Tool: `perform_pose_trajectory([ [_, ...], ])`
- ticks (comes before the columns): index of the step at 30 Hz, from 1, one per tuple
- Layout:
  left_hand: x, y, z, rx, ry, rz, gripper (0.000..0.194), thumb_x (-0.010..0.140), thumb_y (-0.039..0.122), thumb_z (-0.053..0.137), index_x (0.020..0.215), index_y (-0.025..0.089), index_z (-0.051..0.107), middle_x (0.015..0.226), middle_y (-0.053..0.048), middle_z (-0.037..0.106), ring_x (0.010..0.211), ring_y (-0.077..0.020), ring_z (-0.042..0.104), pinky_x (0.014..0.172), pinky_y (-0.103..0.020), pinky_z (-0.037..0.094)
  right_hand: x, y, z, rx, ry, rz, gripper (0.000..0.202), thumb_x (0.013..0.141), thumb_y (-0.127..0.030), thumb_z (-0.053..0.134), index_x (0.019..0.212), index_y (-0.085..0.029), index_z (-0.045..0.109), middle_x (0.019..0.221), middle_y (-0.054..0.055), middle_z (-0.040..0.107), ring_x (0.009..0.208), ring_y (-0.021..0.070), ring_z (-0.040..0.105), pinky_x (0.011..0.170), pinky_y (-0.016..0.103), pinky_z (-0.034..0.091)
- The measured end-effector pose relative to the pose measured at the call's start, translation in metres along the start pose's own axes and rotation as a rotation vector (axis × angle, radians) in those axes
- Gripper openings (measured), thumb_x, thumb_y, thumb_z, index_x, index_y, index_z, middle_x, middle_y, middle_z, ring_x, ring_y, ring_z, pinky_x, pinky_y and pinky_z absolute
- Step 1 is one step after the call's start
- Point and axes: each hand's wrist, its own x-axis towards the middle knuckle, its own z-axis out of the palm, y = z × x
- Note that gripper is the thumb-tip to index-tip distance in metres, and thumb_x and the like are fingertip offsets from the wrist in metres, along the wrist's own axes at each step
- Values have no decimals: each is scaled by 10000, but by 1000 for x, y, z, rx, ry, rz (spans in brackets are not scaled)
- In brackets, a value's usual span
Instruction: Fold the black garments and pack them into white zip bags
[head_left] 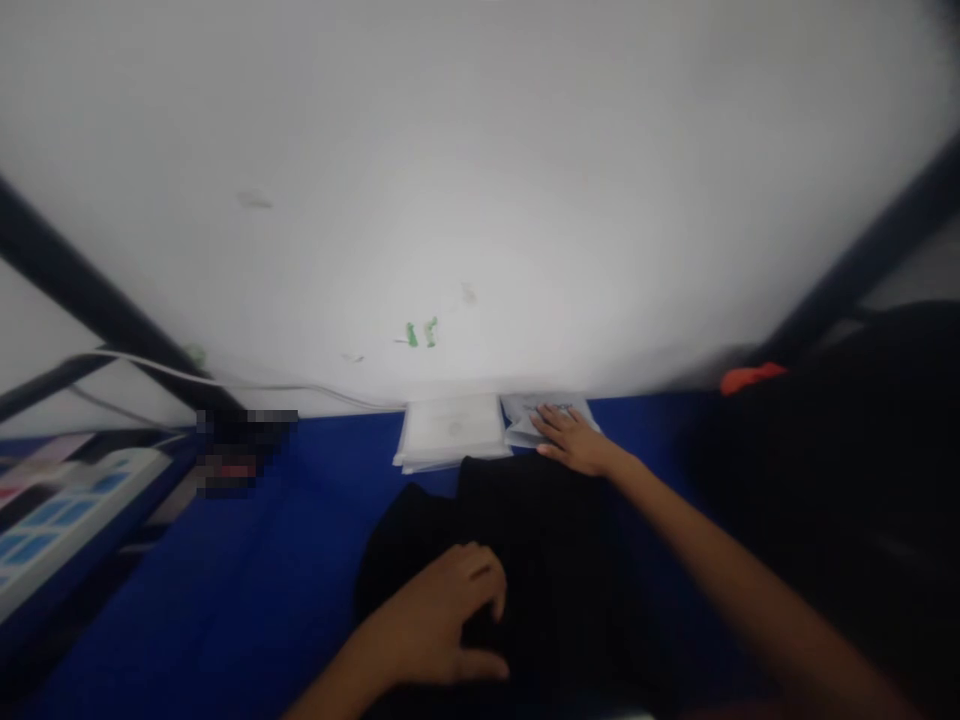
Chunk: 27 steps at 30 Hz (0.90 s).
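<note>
My right hand (574,440) lies with fingers spread on a grey plastic bag (521,407) against the wall. Dark printing on the bag is partly hidden under the fingers. Beside it on the left is a flat stack of white plastic packets (450,425). Nearer to me, a black cloth (540,540), perhaps a garment, is spread over the blue surface. My left hand (442,610) hovers over or rests on this cloth, its fingers curved and thumb apart, with nothing seen between them.
A white wall (480,200) rises behind the blue surface (247,570). Dark metal bars (82,270) slope down at both sides. A white cable (285,388) runs along the wall. At right is a large black shape (847,480) with an orange item (754,377) by it.
</note>
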Motion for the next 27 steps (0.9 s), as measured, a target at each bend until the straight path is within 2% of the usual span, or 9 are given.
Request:
perform_pose_trajectory([
  [4, -36, -6, 1, 75, 11, -129, 504, 553, 301, 861, 981, 238, 602, 1299, -67, 517, 1195, -308, 448, 1006, -415, 379, -1, 3, -8, -7, -30, 10, 535, 1003, -446, 343, 1479, -201, 360, 1567, 138, 263, 1451, 298, 223, 1156, 548, 189],
  [6, -54, -10, 3, 84, 33, -179, 578, 551, 207, 826, 1074, 256, 584, 1394, -72, 451, 1276, -321, 393, 1052, -441, 358, -6, -9, -17, -18, 3, 10, 494, 992, -387, 396, 1433, -169, 438, 1550, 160, 302, 1439, 316, 260, 1143, 556, 231],
  [10, -76, -13, 4, 85, 84, -180, 461, 651, 89, 657, 1070, 271, 591, 1396, -53, 475, 1274, -281, 433, 1067, -422, 371, -41, -81, -38, 73, 155, -64, 442, 949, -359, 498, 1343, -164, 540, 1456, 168, 467, 1355, 308, 418, 1091, 513, 362],
  [14, -78, -10, -5, 81, 91, -116, 234, 792, 92, 550, 948, 246, 631, 1309, -47, 562, 1189, -231, 522, 1012, -358, 430, -101, -165, -39, 245, -13, -218, 648, 835, -546, 628, 1361, -186, 512, 1335, 131, 588, 1197, 282, 569, 1024, 446, 456],
  [16, -77, -10, -9, 75, 103, -95, 182, 865, 150, 534, 944, 253, 662, 1262, -43, 599, 1154, -217, 555, 998, -340, 447, -126, -185, -31, 216, -5, -165, 553, 831, -420, 677, 1315, -189, 544, 1298, 125, 614, 1155, 284, 594, 986, 447, 484],
  [19, -79, -14, -10, 55, 175, -94, 200, 920, 230, 520, 1037, 277, 675, 1158, -38, 660, 1066, -199, 614, 953, -308, 483, -151, -185, -21, 161, 71, -51, 236, 871, -171, 592, 1101, -188, 641, 1169, 101, 676, 1068, 258, 638, 909, 413, 529],
  [21, -82, -18, -7, 66, 258, -120, 218, 935, 258, 506, 1088, 275, 660, 1087, -39, 689, 994, -195, 646, 902, -291, 507, -162, -175, -21, 177, 116, 0, 177, 894, -122, 518, 979, -199, 654, 1058, 81, 706, 979, 228, 669, 854, 374, 549],
  [24, -86, -27, -1, 137, 411, -165, 206, 943, 294, 493, 1076, 257, 647, 1001, -42, 709, 908, -201, 669, 826, -281, 522, -177, -158, -30, 231, 151, 115, 183, 928, -162, 472, 988, -222, 634, 943, 59, 711, 820, 192, 689, 732, 322, 566],
  [27, -84, -31, 3, 207, 543, -171, 189, 939, 296, 501, 1055, 245, 641, 957, -45, 713, 872, -205, 672, 791, -280, 514, -184, -152, -39, 252, 157, 228, 186, 922, -299, 539, 1088, -233, 592, 975, 64, 699, 835, 212, 691, 723, 345, 570],
])
